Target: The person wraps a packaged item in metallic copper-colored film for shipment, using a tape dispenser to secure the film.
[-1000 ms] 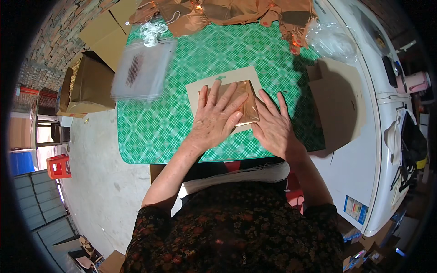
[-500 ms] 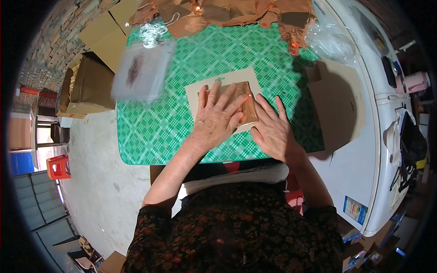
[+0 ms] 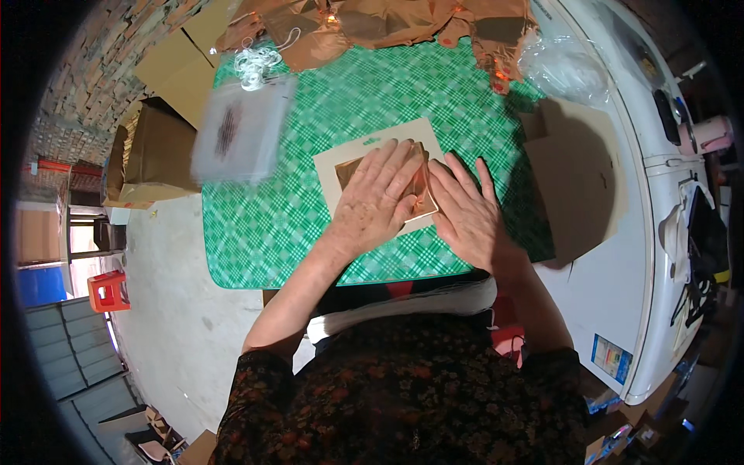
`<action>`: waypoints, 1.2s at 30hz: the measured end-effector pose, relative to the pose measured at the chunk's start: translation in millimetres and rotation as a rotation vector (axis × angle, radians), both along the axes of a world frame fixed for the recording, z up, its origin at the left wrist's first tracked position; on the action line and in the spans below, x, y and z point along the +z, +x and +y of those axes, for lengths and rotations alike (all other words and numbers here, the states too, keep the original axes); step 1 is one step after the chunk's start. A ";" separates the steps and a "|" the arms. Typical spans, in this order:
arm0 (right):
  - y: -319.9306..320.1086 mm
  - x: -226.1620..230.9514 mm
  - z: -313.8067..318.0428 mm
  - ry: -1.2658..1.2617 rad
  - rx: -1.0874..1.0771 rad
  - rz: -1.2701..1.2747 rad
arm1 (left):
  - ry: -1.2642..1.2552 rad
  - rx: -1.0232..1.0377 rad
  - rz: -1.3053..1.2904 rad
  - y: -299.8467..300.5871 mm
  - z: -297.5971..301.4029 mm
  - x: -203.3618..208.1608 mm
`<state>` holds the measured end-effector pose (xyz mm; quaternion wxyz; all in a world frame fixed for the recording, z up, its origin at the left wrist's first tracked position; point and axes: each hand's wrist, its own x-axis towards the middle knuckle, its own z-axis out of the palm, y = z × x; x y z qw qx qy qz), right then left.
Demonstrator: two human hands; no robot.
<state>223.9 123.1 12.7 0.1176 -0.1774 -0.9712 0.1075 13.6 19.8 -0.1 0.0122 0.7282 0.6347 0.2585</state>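
Observation:
A shiny copper-coloured foil sheet (image 3: 422,190) lies on a beige card (image 3: 335,174) on the table with a green checked cloth (image 3: 256,225). My left hand (image 3: 376,200) lies flat on the foil with fingers spread, covering most of it. My right hand (image 3: 467,213) rests flat beside it, its fingertips touching the foil's right edge and the card. Neither hand grips anything.
A stack of clear plastic bags (image 3: 236,136) lies at the table's left. Crumpled copper foil (image 3: 372,23) and white string (image 3: 258,60) lie at the far edge. An open cardboard box (image 3: 577,182) sits at the right, a white appliance (image 3: 643,256) beyond it, cartons (image 3: 155,151) at the left.
Both hands have slid slightly over the foil, the right hand's fingers moving a little toward its right edge; the sheet and card stay in place.

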 end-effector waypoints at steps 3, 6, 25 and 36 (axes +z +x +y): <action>-3.0 -1.0 4.7 0.013 -0.001 -0.007 | -0.039 0.030 0.029 1.7 0.1 3.0; -3.9 -2.5 8.3 -0.004 0.012 -0.006 | -0.051 0.044 -0.009 1.9 0.3 4.4; -11.9 6.2 16.1 -0.093 0.101 -0.099 | -0.143 0.055 0.015 0.1 1.8 3.7; -9.4 8.8 11.0 -0.130 0.150 -0.063 | -0.155 0.079 -0.001 0.4 1.4 5.0</action>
